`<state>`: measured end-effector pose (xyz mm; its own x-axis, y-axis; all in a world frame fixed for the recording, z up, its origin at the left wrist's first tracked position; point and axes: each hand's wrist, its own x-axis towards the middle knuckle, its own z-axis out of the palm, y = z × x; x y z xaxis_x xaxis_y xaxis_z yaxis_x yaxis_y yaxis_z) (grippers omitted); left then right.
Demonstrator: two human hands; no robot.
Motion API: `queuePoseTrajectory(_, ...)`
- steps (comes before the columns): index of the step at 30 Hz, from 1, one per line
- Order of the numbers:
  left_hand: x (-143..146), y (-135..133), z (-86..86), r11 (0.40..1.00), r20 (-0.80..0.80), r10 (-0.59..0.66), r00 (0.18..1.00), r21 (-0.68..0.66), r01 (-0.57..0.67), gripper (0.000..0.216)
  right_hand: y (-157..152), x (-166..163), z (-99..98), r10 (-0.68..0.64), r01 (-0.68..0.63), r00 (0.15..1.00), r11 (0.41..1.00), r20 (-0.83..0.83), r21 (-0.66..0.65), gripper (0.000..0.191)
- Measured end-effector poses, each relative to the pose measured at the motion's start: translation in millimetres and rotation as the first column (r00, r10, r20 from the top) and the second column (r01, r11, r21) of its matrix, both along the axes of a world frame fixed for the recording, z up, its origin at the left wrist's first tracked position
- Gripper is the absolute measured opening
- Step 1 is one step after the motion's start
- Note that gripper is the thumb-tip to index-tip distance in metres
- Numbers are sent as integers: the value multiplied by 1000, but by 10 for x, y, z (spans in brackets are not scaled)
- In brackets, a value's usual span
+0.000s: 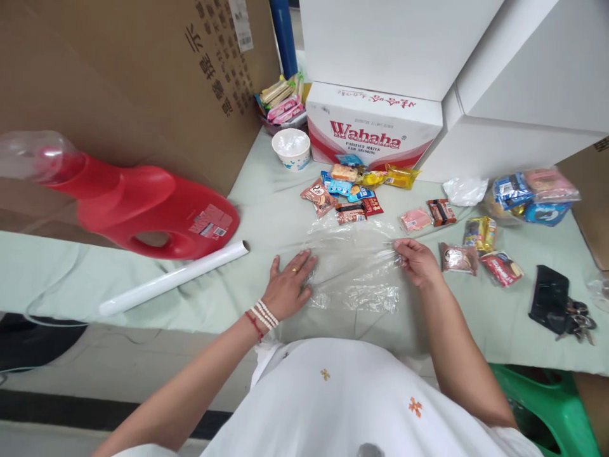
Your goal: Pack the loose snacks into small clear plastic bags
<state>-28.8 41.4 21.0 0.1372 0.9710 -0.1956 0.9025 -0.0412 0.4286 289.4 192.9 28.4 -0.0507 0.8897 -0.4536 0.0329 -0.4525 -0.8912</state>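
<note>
A clear plastic bag (354, 263) lies flat and wrinkled on the green-clothed table in front of me. My left hand (289, 282) rests with fingers spread at the bag's left edge, palm down. At the opposite edge, my right hand (417, 260) pinches the plastic between thumb and fingers. Just beyond the bag is a pile of wrapped snacks (349, 187) in blue, brown, red and yellow. A pink packet (415, 220) and a dark red packet (441, 212) lie past my right hand, and a brown packet (458, 258) sits to its right.
A big red jug (157, 203) and a white roll (176, 279) are on the left. A paper cup (292, 150), a Wahaha carton (373, 127) and a snack basket (283, 105) stand behind. Bagged snacks (533, 193), a black phone-like item (549, 298) and keys (578, 320) lie right.
</note>
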Motion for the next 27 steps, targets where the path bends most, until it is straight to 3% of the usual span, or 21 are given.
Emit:
queuePoseTrajectory(3, -36, -88, -65, 999, 25, 8, 1000, 30, -9, 78, 91, 149, 50, -78, 75, 996, 995, 53, 59, 42)
queuePoseTrajectory(6, -14, -176, -99, 999, 69, 20, 997, 30, -22, 81, 15, 153, 170, -227, 137, 920, 950, 320, 281, 33)
queuePoseTrajectory(7, 0, -204, -93, 999, 91, 18, 996, 25, -21, 80, -64, 101, 225, -263, 100, 877, 919, 403, 381, 29)
queuePoseTrajectory(9, 35, -247, -55, 999, 139, 17, 990, 24, -20, 73, -290, -93, 327, -194, -127, 832, 846, 520, 518, 20)
queuePoseTrajectory(11, 73, -264, 8, 999, 178, 32, 983, 35, -39, 59, -556, -381, 364, 81, -481, 789, 699, 609, 530, 20)
queuePoseTrajectory(13, 105, -248, 79, 997, 192, 57, 980, 43, -66, 46, -794, -698, 305, 340, -767, 621, 451, 706, 458, 25)
queuePoseTrajectory(15, 117, -207, 147, 995, 166, 81, 983, 46, -90, 39, -959, -964, 178, 421, -899, 431, 272, 798, 342, 32)
queuePoseTrajectory(16, 114, -181, 180, 994, 138, 95, 986, 47, -102, 36, -1010, -1062, 110, 422, -933, 355, 223, 834, 284, 37)
queuePoseTrajectory(19, 83, -96, 298, 987, 48, 146, 988, 62, -149, 26, -1071, -1204, -19, 382, -975, 210, 145, 900, 166, 46)
queuePoseTrajectory(23, 161, 15, 572, 978, -1, 182, 983, 100, -181, 26, -1074, -1217, 0, 345, -987, 145, 112, 928, 112, 43)
queuePoseTrajectory(27, 499, 149, 833, 992, 116, 37, 993, 112, -50, 29, -1117, -1238, -6, 404, -992, 88, 120, 911, 43, 29)
